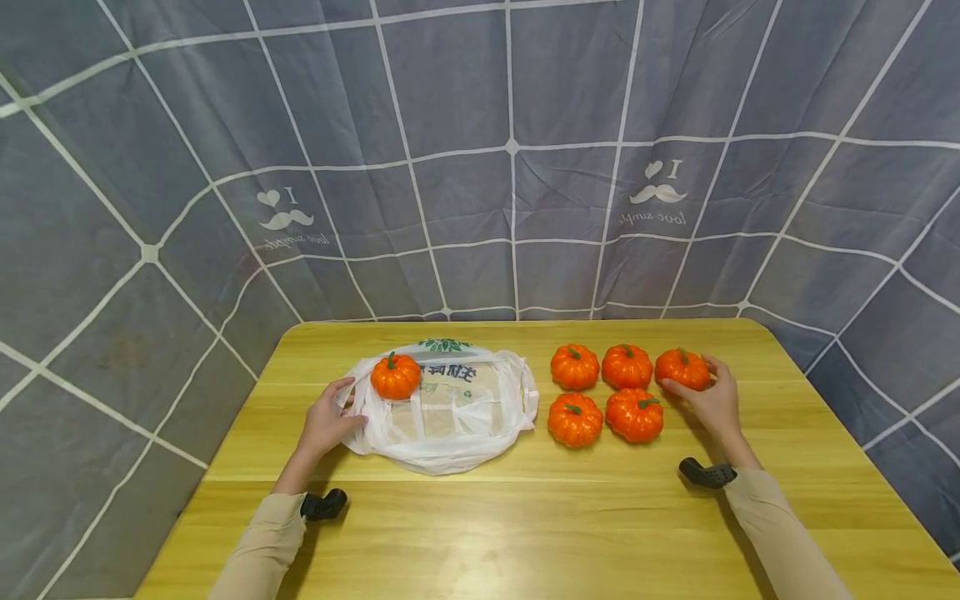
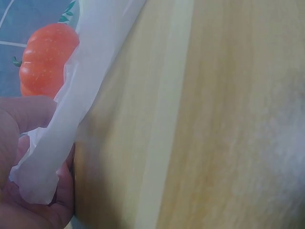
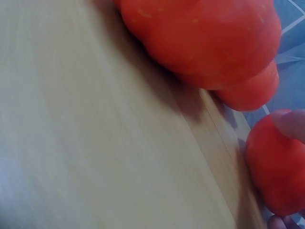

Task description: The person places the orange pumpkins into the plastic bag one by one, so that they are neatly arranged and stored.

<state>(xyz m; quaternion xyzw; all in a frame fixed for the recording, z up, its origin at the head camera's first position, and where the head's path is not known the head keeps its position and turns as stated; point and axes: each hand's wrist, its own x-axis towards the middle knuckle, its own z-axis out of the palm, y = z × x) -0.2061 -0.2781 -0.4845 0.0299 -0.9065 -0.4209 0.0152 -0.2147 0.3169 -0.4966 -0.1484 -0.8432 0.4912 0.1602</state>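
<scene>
A white plastic bag [image 1: 450, 457] lies on the left half of the table, with one small orange pumpkin [image 1: 395, 377] on its left part. At the bag's left edge, my left hand [image 1: 330, 421] holds the plastic; in the left wrist view a fold of the bag [image 2: 71, 114] passes between thumb and fingers. On the right, my right hand [image 1: 712, 400] grips the rightmost pumpkin [image 1: 681, 367], thumb on the near side and fingers on the far right side. That pumpkin [image 3: 274, 167] shows at the right edge of the right wrist view, with fingertips above and below it.
Several other pumpkins [image 1: 574, 420] stand in two rows between the bag and my right hand. The wooden table [image 1: 480, 533] is bounded at the back by a grey curtain [image 1: 465, 200] with white lines. A black wrist camera [image 1: 705, 473] sits on each forearm.
</scene>
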